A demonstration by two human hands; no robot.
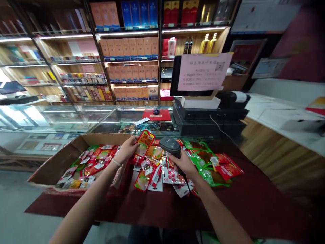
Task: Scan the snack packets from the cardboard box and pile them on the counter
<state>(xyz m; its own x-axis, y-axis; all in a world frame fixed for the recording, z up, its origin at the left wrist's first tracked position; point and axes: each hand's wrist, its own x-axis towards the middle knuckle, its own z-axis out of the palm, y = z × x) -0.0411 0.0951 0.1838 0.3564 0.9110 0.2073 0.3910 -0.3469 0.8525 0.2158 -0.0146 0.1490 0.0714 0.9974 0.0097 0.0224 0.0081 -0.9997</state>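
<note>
My left hand pinches a red-edged snack packet and holds it up above a heap of packets. My right hand is wrapped round the handle of a black barcode scanner, whose head sits just right of the raised packet. Below both hands, a pile of red, orange and green snack packets is spread over the dark red table.
A shallow cardboard box with more packets lies at the left. Behind stand a glass counter, a till with a monitor and pink notice, and shelves of boxed goods and bottles. A white counter runs at the right.
</note>
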